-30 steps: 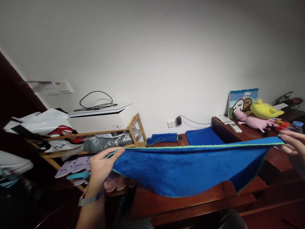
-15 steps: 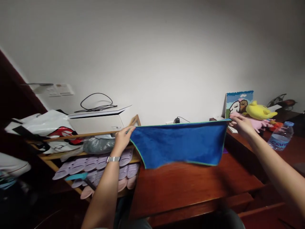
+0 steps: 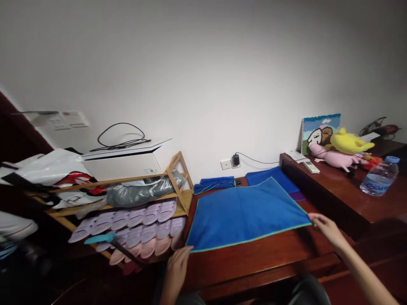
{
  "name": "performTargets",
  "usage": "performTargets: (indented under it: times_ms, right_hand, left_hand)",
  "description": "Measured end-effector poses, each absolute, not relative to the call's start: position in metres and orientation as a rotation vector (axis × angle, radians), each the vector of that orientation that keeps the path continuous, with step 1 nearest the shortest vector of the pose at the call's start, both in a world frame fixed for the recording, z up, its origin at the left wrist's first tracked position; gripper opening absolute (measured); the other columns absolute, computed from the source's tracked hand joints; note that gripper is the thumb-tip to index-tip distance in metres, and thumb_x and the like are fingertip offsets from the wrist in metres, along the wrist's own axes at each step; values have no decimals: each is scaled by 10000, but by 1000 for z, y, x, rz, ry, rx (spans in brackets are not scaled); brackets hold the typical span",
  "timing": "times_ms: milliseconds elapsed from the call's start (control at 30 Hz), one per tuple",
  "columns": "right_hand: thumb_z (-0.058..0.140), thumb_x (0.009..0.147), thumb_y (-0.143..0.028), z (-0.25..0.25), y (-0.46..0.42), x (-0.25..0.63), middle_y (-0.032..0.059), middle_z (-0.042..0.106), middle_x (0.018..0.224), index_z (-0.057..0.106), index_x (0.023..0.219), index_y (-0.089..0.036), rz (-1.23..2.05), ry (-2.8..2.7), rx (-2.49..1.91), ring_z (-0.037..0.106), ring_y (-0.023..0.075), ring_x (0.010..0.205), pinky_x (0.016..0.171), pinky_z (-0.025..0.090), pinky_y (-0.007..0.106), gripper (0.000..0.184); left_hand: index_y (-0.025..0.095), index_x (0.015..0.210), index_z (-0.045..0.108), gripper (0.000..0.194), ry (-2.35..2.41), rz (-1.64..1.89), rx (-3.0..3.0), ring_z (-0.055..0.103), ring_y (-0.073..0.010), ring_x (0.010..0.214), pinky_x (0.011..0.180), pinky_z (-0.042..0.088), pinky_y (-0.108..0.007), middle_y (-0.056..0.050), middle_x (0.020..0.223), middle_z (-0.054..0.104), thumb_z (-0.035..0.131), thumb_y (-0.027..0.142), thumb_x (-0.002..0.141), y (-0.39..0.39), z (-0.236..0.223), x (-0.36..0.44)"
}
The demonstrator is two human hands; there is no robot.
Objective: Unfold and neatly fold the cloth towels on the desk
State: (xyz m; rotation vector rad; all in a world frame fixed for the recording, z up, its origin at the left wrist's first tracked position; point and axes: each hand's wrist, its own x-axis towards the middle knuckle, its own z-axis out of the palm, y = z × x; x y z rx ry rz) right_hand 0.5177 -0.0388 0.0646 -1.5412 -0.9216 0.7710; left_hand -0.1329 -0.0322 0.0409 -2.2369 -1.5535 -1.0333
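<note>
A blue cloth (image 3: pixel 244 214) with a light green edge is spread out over the brown wooden desk (image 3: pixel 229 267). My left hand (image 3: pixel 177 267) pinches its near left corner. At the near right corner, the fingers of my right hand (image 3: pixel 326 228) are closed on the cloth. Behind it, against the wall, a folded blue cloth (image 3: pixel 216 183) lies on the left and another blue cloth (image 3: pixel 270 178) on the right. A strip of purple cloth (image 3: pixel 297 195) shows beside the right one.
Left of the desk stands a wooden rack (image 3: pixel 184 203) with rows of slippers (image 3: pixel 136 218) and a white box (image 3: pixel 127 165) on top. On the raised right section are a water bottle (image 3: pixel 380 178), plush toys (image 3: pixel 349 142) and a remote (image 3: pixel 310 167). A black plug (image 3: pixel 235 159) sits in the wall socket.
Both hands have come down and nearer, bringing the blue cloth from hanging upright in the air to lying spread over the desk. The cloths behind it are now visible.
</note>
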Motion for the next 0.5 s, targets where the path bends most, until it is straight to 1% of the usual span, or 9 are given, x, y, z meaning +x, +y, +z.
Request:
performTargets:
  times_ms: [100, 200, 233, 300, 400, 500]
  right_hand:
    - [769, 482, -733, -5, -53, 512, 87, 774, 774, 793, 799, -197, 870, -909, -1641, 659, 215, 612, 593, 572, 345, 623]
    - [708, 537, -736, -41, -66, 518, 76, 772, 723, 810, 816, -207, 852, -993, -1718, 672, 238, 589, 574, 575, 358, 607]
    - [693, 567, -730, -47, -69, 522, 81, 784, 744, 817, 831, -211, 821, -1027, -1729, 696, 254, 623, 591, 583, 359, 596]
    - [676, 615, -710, -52, -75, 532, 98, 818, 844, 831, 855, -219, 749, -1091, -1740, 752, 287, 754, 676, 607, 359, 568]
    - [657, 650, -701, -52, -82, 542, 107, 836, 983, 841, 878, -233, 682, -1173, -1765, 779, 313, 936, 808, 613, 352, 552]
    - [626, 673, -714, -56, -89, 542, 92, 840, 994, 841, 885, -257, 667, -1252, -1821, 789, 317, 949, 827, 617, 351, 547]
  left_hand:
    - [297, 1025, 819, 529, -1597, -989, -2282, 803, -215, 912, 782, 665, -343, -43, 992, 840, 297, 357, 1076, -57, -19, -120]
    - [299, 1058, 817, 453, -1606, -920, -2232, 800, -222, 941, 790, 658, -354, -38, 1028, 839, 365, 281, 1039, -75, -47, -123]
    - [297, 1060, 815, 427, -1603, -893, -2210, 798, -224, 945, 793, 653, -355, -35, 1032, 838, 391, 267, 1025, -80, -51, -127]
    - [296, 1040, 813, 382, -1577, -847, -2173, 794, -230, 932, 798, 641, -361, -28, 1018, 838, 435, 255, 1004, -89, -53, -133]
    - [297, 989, 809, 335, -1513, -826, -2126, 789, -236, 904, 817, 622, -371, -27, 985, 837, 476, 261, 994, -98, -52, -136]
    - [290, 956, 801, 320, -1477, -835, -2087, 784, -232, 886, 825, 608, -373, -30, 966, 834, 485, 262, 1003, -106, -52, -132]
